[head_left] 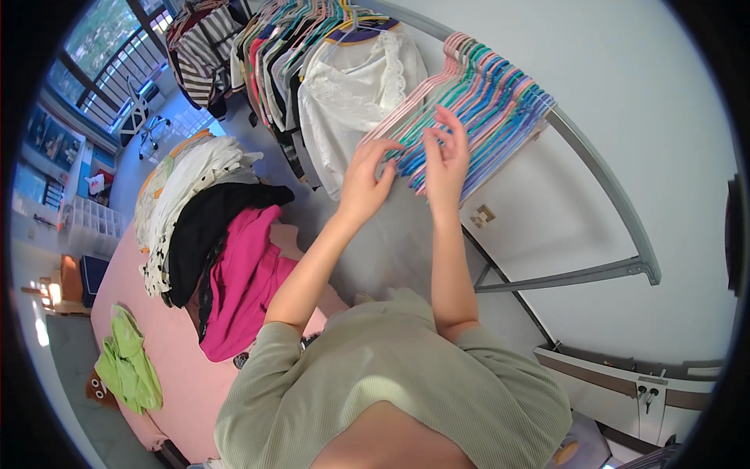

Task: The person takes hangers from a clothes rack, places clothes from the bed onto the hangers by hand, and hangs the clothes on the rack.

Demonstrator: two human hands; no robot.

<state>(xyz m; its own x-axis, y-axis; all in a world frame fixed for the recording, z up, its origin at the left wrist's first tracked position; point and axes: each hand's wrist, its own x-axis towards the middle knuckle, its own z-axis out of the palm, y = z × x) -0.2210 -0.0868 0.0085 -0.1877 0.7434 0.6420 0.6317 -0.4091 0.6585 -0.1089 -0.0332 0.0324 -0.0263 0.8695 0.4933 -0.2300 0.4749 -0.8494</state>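
bare hangers [500, 102] hook side by side over the rack's rail [613, 176], between the white blouse [355, 86] and its right corner, probably bunched for easy reach. they lie just beyond the left hand [366, 181] and behind the right hand [447, 162]; both hands' fingers look parted, contact unclear.

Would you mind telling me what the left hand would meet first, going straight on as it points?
The left hand would probably meet the hangers, though depth is unclear; it may be touching them now.
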